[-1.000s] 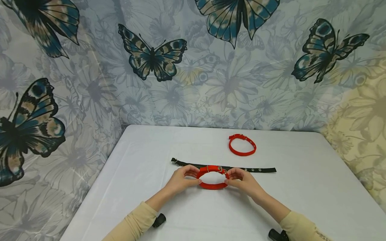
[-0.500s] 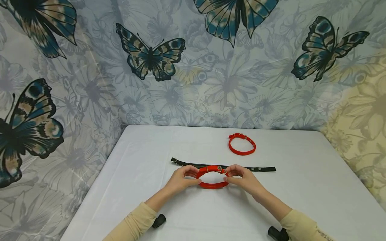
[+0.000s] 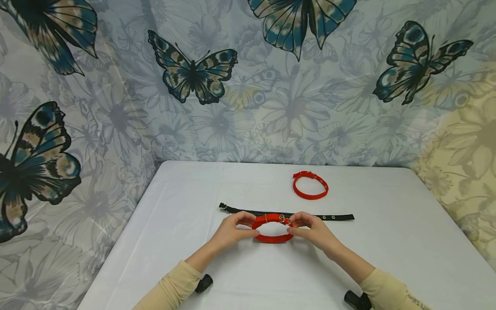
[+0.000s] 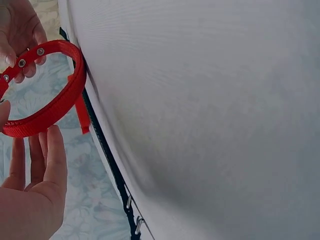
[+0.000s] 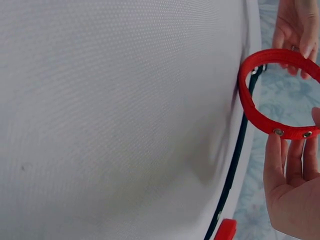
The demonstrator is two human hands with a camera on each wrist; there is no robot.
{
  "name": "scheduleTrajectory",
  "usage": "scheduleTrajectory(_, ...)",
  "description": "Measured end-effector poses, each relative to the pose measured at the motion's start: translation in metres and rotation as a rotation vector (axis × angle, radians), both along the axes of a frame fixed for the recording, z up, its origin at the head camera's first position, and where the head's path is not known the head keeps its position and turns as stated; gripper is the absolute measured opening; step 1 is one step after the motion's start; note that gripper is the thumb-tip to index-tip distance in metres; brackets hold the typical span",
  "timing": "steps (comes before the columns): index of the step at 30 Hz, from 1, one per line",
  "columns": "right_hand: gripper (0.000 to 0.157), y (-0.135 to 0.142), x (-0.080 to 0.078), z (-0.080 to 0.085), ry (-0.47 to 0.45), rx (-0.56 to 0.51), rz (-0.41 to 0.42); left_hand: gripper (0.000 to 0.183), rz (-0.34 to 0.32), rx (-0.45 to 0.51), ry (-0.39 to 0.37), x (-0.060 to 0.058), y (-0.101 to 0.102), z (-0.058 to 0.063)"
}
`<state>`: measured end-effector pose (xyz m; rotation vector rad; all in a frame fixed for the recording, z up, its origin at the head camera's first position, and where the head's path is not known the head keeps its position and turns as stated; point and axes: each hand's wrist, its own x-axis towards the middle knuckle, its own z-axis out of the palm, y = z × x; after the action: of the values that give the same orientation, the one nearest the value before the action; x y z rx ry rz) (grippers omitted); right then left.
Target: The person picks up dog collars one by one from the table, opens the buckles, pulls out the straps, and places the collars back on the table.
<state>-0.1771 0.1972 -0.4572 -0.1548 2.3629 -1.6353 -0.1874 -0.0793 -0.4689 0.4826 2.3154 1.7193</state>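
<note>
Between my two hands is a red collar [image 3: 273, 239], fastened into a loop, with a metal buckle and eyelets. My left hand [image 3: 232, 230] pinches its left side between thumb and fingers. On the opposite side, my right hand [image 3: 313, 232] pinches it near the buckle. The left wrist view shows the collar [image 4: 75, 82] standing on its edge by the table surface, the left fingers [image 4: 55, 155] against its outer face. In the right wrist view, the right fingers [image 5: 274, 160] touch the band beside an eyelet. Just behind the loop, a black collar [image 3: 335, 218] lies stretched out, partly hidden.
A second red collar [image 3: 311, 197], also closed into a loop, lies farther back on the white table [image 3: 186, 185]. Behind the table hangs a butterfly-patterned cloth [image 3: 248, 120]. Black wrist devices [image 3: 204, 283] are near both sleeves.
Both hands keep their hold on the red collar and stay almost still. The right fingers have shifted very slightly, and the head view has drifted a little.
</note>
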Motion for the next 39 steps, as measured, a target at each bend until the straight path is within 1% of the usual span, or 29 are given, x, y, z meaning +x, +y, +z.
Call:
scheduleTrajectory(5, 0.029, -0.0004, 0.0003, 0.0004, 0.0, 0.001, -0.003, 0.033, 0.011, -0.006, 0.013, -0.0013, 0.0013, 0.0005)
scheduleTrajectory(16, 0.033, -0.0042, 0.0001, 0.0035, -0.012, 0.02, -0.008, 0.031, -0.002, 0.012, 0.016, -0.0008, 0.0018, 0.002)
scheduleTrajectory(24, 0.033, -0.0072, 0.0007, 0.0058, 0.043, 0.005, 0.032, 0.031, -0.003, 0.002, 0.027, -0.0007, 0.0023, 0.0013)
scheduleTrajectory(32, 0.029, -0.0074, 0.001, 0.0077, 0.05, 0.003, 0.038, 0.031, -0.002, -0.011, 0.055, 0.0006, 0.0031, 0.0021)
scheduleTrajectory(36, 0.029, -0.0074, 0.0008, 0.0075, 0.045, 0.005, 0.037, 0.031, -0.019, -0.007, 0.067, -0.0001, 0.0037, 0.004)
scheduleTrajectory(39, 0.03, -0.0076, 0.0004, 0.0072, 0.04, 0.002, 0.038, 0.03, -0.035, -0.013, 0.089, -0.0018, 0.0049, 0.0074)
